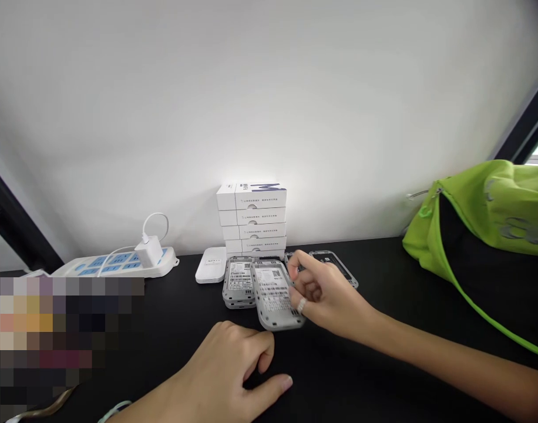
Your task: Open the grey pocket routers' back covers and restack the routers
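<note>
Gray device (273, 295) sits tilted in the right hand (326, 294), just in front of a second device (239, 281) on the black bench (405, 282). I see the right arm reach in from the side, with the bent fingers (302, 264) pinching the device's edge. The left hand (220, 364) rests on the bench nearby, its fingers loosely curled, holding nothing.
</note>
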A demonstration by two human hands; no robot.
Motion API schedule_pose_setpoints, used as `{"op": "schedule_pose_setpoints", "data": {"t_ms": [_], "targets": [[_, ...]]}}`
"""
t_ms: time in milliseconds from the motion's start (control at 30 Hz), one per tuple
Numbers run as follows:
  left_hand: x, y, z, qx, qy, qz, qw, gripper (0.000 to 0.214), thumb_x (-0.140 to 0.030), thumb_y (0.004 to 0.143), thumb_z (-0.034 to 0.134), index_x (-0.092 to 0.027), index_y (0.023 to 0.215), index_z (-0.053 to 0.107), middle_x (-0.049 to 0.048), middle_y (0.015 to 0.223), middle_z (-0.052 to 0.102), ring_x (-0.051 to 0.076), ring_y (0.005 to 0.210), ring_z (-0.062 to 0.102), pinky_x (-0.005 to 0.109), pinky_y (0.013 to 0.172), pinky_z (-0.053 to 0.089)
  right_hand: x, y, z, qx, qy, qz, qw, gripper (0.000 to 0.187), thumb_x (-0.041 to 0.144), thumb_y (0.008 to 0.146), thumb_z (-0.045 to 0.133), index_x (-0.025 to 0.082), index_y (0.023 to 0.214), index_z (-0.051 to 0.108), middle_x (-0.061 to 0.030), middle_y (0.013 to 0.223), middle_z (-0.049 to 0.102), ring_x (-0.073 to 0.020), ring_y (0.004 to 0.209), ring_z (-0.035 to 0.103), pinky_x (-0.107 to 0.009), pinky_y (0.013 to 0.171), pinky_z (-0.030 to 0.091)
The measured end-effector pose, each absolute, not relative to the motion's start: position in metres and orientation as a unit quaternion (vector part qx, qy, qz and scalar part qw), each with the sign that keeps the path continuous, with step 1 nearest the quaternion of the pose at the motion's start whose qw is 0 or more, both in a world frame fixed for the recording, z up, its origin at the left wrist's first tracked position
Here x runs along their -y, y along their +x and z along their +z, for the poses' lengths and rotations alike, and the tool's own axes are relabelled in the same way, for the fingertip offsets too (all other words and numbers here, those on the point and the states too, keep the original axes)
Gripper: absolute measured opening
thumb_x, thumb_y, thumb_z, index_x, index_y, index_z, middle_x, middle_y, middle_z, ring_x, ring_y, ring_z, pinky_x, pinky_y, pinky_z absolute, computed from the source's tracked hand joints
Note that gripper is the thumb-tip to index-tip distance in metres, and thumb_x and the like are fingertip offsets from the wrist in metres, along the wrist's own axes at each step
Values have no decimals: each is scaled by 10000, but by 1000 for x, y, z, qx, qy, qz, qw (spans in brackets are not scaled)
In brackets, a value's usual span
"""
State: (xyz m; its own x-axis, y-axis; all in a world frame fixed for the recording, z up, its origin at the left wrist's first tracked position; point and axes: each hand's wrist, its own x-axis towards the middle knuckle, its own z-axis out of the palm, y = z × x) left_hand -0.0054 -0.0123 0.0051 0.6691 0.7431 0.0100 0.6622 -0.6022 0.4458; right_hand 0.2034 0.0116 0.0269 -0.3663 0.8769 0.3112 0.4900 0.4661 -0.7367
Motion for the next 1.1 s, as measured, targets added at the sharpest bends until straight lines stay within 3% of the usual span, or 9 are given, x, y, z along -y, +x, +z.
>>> {"op": "schedule_pose_setpoints", "data": {"t_ms": [433,633,733,833,933,1000,1100], "targets": [[12,-5,4,-392,889,98,215,441,-509,750,717,-190,657,428,-78,528,407,91,479,368,244,501,232,25,213,-4,793,-470,278,271,218,113,768,524,252,823,366,109,538,382,-107,471,390,-243,462,297],[11,-4,4,-391,888,110,217,383,-448,772,693,-191,661,432,-81,528,407,86,471,368,247,494,246,19,217,4,792,-475,286,255,124,313,900,511,249,896,405,93,543,429,-117,474,415,-244,459,328],[12,-4,5,-390,886,114,222,362,-422,768,691,-191,666,432,-83,532,410,84,471,369,247,493,252,-1,222,16,812,-473,213,266,146,346,910,508,245,867,411,78,563,477,-121,488,441,-259,489,354],[12,-4,6,-390,885,115,227,365,-409,763,697,-189,659,425,-83,535,413,82,477,372,245,499,263,-30,227,30,844,-460,133,243,162,354,870,571,241,892,456,8,793,586,-167,710,555,-298,655,438],[13,-5,5,-388,884,115,234,371,-411,762,700,-188,660,422,-84,531,413,82,478,379,244,502,270,-54,228,41,864,-457,142,157,355,480,824,623,244,1052,486,-70,1112,550,-239,985,553,-383,843,462],[13,-5,5,-388,884,117,233,374,-417,763,702,-190,664,422,-86,524,403,83,476,378,244,503,268,-63,225,44,868,-456,158,118,481,543,797,631,233,1126,468,-98,1180,515,-270,1068,521,-426,906,452],[12,-6,4,-386,885,121,231,380,-415,760,710,-191,665,417,-86,525,397,82,473,370,244,502,262,-68,218,43,871,-455,146,114,516,525,751,677,206,1106,480,-120,1193,521,-315,1137,463,-479,971,402]]}}
